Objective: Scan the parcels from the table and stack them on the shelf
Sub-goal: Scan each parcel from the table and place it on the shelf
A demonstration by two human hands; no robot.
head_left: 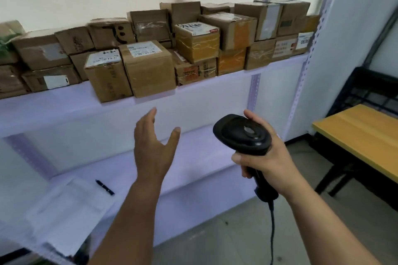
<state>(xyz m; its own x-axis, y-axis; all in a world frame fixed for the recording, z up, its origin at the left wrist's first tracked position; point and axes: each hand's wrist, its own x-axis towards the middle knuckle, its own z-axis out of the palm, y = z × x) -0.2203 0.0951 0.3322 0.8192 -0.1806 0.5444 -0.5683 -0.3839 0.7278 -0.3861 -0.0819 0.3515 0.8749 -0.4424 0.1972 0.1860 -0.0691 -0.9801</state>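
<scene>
Several brown cardboard parcels (148, 69) stand stacked in rows on the upper board of a white shelf (64, 105). My left hand (153, 146) hovers below the shelf edge, fingers straight and spread, holding nothing, just under the front parcel. My right hand (265, 161) grips the handle of a black barcode scanner (243, 133), whose head points toward the shelf. The scanner's cable hangs down to the floor.
A lower shelf board (189, 157) carries a sheet of paper (64, 204) and a black pen (104, 187). A yellow-topped table (361, 135) with black legs stands at the right, a black crate (370, 90) behind it. Perforated shelf posts rise at the right.
</scene>
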